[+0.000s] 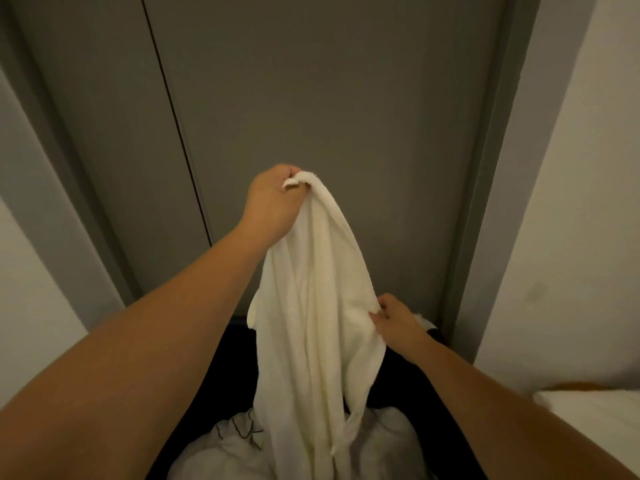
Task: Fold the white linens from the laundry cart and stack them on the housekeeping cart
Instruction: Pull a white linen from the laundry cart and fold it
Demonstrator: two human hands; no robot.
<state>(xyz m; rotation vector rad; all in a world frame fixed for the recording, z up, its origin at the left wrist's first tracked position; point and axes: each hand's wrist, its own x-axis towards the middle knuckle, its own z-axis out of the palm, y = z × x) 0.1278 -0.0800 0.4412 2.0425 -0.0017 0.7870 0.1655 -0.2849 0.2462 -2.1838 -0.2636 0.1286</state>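
Note:
A white towel (311,323) hangs lengthwise in front of me. My left hand (273,199) grips its top corner, raised high. Lower down, my right hand (394,318) pinches the towel's right edge. The towel's lower end drops into the dark laundry cart (235,344), where more crumpled white linens (228,452) lie at the bottom of the view.
A grey door (311,98) with its frame stands straight ahead behind the cart. White walls flank it on both sides. A white flat surface (595,410) shows at the lower right edge.

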